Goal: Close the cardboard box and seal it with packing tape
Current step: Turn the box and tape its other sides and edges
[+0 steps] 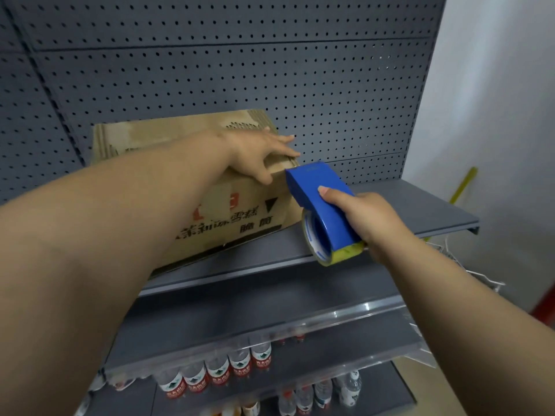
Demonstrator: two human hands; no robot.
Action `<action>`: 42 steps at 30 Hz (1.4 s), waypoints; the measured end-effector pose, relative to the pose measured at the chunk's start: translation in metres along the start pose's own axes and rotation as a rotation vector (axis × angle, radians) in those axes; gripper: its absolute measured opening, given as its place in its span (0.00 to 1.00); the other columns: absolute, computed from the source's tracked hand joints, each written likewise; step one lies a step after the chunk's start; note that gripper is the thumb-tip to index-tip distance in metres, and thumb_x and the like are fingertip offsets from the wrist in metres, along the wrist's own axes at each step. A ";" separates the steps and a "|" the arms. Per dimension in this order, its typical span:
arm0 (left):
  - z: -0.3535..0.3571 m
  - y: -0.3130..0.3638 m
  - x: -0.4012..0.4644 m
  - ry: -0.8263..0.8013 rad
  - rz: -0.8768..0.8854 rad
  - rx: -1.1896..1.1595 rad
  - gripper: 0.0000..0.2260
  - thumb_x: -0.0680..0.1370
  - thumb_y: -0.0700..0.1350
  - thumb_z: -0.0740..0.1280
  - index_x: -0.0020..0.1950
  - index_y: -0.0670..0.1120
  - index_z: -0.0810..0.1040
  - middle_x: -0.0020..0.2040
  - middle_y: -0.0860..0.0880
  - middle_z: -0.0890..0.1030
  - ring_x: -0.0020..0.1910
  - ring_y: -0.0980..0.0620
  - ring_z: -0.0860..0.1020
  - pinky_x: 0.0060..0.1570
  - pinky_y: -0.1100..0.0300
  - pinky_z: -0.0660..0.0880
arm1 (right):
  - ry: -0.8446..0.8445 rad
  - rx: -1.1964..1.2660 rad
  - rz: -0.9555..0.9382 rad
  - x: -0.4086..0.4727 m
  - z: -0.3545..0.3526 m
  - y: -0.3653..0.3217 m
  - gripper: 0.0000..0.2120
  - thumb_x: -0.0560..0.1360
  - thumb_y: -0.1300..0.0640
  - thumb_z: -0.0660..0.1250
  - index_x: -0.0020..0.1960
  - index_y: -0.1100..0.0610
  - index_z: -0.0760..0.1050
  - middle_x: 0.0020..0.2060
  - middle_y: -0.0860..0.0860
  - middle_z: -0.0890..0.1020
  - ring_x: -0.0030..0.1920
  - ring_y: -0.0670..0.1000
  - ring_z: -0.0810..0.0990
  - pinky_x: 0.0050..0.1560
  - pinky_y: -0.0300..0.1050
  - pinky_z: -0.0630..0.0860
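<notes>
The brown printed cardboard box (228, 187) sat shut on the grey metal shelf (405, 205), the left hand (258, 151) lying on its top right corner with fingers straight; just below those fingertips, the right hand (369, 217) gripped a blue tape dispenser (321, 202) holding yellowish packing tape (315, 244)

Light: even, soft, fairly bright indoor.
Shadows: faint.
Blur: bottled drinks (240, 364) on lower shelves smeared.
Distortion: wide-angle bending at edges.
</notes>
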State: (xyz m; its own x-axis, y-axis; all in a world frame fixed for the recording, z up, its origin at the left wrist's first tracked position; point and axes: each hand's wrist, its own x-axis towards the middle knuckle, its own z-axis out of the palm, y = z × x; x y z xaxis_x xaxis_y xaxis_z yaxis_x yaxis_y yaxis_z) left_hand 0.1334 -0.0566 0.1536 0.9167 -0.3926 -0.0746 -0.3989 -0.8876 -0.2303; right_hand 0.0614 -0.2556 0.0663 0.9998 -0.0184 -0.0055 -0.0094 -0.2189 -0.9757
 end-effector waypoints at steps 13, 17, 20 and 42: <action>0.026 -0.023 0.012 0.089 -0.122 -0.217 0.19 0.81 0.57 0.43 0.73 0.65 0.55 0.77 0.60 0.50 0.76 0.52 0.43 0.72 0.44 0.39 | -0.112 0.109 -0.004 0.032 0.025 0.004 0.14 0.71 0.45 0.69 0.40 0.56 0.77 0.38 0.51 0.82 0.36 0.49 0.81 0.35 0.39 0.75; 0.028 -0.033 0.019 0.063 -0.102 -0.171 0.20 0.80 0.61 0.44 0.72 0.68 0.51 0.77 0.59 0.50 0.76 0.51 0.43 0.73 0.46 0.42 | -0.138 0.166 0.007 0.038 0.029 0.009 0.14 0.72 0.46 0.69 0.43 0.58 0.78 0.40 0.52 0.83 0.36 0.49 0.81 0.33 0.38 0.75; 0.028 -0.038 0.022 0.064 -0.084 -0.188 0.19 0.80 0.60 0.45 0.72 0.68 0.52 0.77 0.59 0.50 0.76 0.51 0.43 0.73 0.45 0.43 | -0.149 0.202 0.002 0.041 0.029 0.013 0.13 0.72 0.47 0.69 0.42 0.58 0.78 0.39 0.52 0.83 0.34 0.48 0.81 0.30 0.35 0.74; 0.028 -0.053 0.033 0.060 -0.065 -0.270 0.18 0.81 0.56 0.49 0.72 0.66 0.57 0.76 0.61 0.52 0.76 0.56 0.47 0.74 0.52 0.42 | -0.193 0.176 0.094 0.043 0.030 0.026 0.17 0.72 0.44 0.69 0.45 0.60 0.78 0.37 0.52 0.83 0.35 0.49 0.81 0.32 0.38 0.73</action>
State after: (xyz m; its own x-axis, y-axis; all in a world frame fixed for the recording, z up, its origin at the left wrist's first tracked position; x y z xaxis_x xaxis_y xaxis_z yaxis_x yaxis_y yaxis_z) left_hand 0.1850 -0.0159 0.1361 0.9407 -0.3392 -0.0091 -0.3387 -0.9403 0.0344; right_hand 0.1049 -0.2324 0.0340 0.9797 0.1589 -0.1225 -0.1157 -0.0514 -0.9919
